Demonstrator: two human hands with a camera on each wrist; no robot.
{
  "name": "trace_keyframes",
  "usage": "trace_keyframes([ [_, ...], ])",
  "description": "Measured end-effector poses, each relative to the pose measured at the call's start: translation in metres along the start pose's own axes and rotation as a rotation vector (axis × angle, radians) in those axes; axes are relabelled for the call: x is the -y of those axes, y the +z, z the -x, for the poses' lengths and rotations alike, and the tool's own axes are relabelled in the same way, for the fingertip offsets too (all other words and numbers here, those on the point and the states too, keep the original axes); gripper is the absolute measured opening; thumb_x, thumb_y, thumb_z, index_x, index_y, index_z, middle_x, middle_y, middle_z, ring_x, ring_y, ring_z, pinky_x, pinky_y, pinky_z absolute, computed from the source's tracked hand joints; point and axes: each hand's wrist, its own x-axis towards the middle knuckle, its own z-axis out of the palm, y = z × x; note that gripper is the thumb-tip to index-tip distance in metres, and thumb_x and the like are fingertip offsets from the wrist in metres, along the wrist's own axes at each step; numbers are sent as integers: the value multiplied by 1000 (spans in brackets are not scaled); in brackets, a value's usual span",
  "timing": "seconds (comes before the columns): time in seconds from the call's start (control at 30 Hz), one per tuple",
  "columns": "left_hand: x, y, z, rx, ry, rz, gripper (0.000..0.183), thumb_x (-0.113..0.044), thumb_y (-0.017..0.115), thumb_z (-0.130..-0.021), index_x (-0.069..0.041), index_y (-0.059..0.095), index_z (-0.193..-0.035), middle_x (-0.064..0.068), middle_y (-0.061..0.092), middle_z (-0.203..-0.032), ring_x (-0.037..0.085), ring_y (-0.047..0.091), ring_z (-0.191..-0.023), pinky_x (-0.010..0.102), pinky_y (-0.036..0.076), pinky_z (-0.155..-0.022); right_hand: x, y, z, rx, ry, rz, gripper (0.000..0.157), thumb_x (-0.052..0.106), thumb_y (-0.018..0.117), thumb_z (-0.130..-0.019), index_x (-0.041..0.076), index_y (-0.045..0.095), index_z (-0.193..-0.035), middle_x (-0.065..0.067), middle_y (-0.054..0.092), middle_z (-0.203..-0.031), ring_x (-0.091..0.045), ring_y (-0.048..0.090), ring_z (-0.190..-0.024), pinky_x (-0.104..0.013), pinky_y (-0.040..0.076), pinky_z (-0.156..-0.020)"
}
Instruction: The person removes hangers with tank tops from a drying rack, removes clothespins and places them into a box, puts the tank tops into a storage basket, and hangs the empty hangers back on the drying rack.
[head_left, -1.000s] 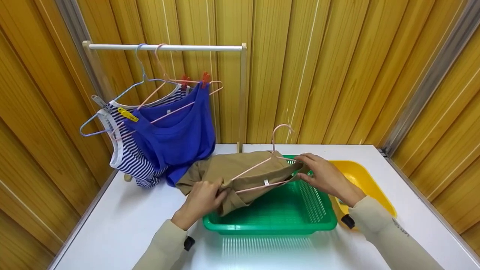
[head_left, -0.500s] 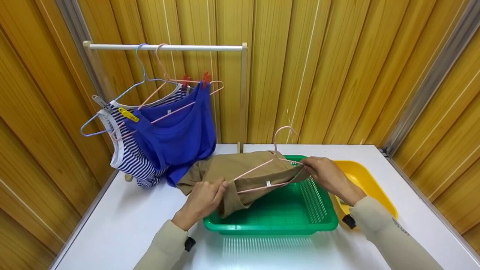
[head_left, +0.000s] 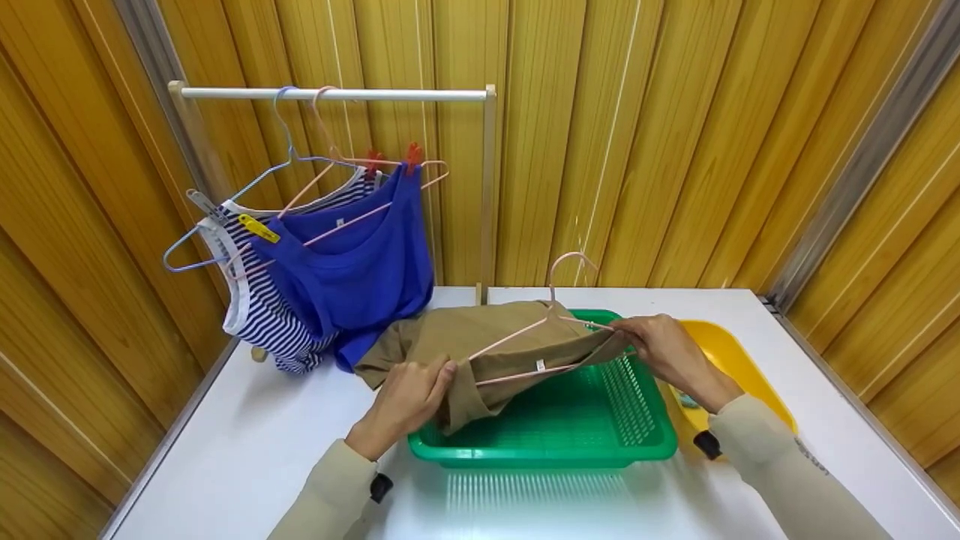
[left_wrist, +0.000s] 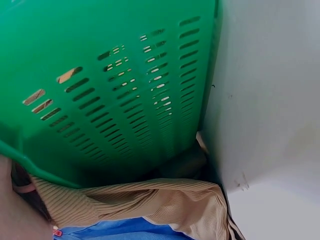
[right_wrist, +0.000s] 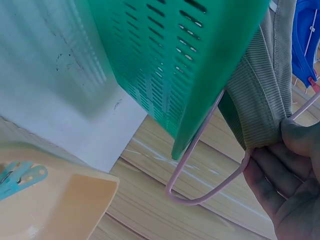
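Observation:
A khaki garment (head_left: 480, 322) with a ribbed band and a small white label lies across the green basket (head_left: 541, 454). A pink clothes hanger (head_left: 506, 341) sits in its opening, hook upward. My left hand (head_left: 405, 397) grips the band at its near left corner. At the far right corner, my right hand (head_left: 664, 349) pinches the band against the hanger. The right wrist view shows the right thumb and fingers (right_wrist: 272, 175) on the cloth, with the hanger's looped end (right_wrist: 192, 201) sticking out past it.
A white rail (head_left: 442, 95) at the back left carries a striped top (head_left: 262, 322) and a blue tank top (head_left: 352, 277) on hangers, clipped with clothespins. To the right stands a yellow basin (head_left: 739, 367) holding a teal clothespin (right_wrist: 22, 180). Wood-look panels (head_left: 660, 150) enclose the table.
My right hand has moved a little to the right, its fingers now closed on the band, and the garment's opening is stretched wider along the hanger. The left hand has kept its grip.

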Motion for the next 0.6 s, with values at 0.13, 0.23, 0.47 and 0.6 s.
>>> trace_keyframes([
  [0.13, -1, -1, 1, 15, -19, 8, 32, -31, 42, -106, -14, 50, -80, -12, 29, -56, 2, 27, -47, 19, 19, -46, -4, -1, 2, -35, -15, 35, 21, -8, 59, -91, 1, 73, -104, -14, 76, -94, -26, 72, -78, -43, 59, -71],
  [0.23, -2, -1, 1, 22, -30, 10, 34, -31, 41, -106, -15, 50, -79, -12, 29, -57, 3, 28, -47, 19, 19, -46, -8, -2, 5, -51, -7, 40, 20, -7, 58, -92, 1, 73, -103, -14, 76, -93, -26, 72, -77, -44, 59, -72],
  [0.47, -2, -2, 1, 13, -40, 9, 38, -33, 41, -106, -16, 47, -73, -12, 28, -55, 1, 25, -45, 19, 18, -44, -20, -1, 11, -98, 46, 42, 17, -1, 59, -94, 1, 72, -106, -14, 75, -94, -26, 72, -77, -44, 59, -70],
  [0.6, -3, -2, 1, 20, -45, 3, 40, -37, 38, -107, -17, 46, -73, -12, 28, -55, 1, 25, -45, 19, 18, -44, -26, 1, 12, -115, 73, 48, 16, 1, 59, -95, 1, 71, -106, -14, 75, -94, -28, 73, -78, -45, 59, -70],
])
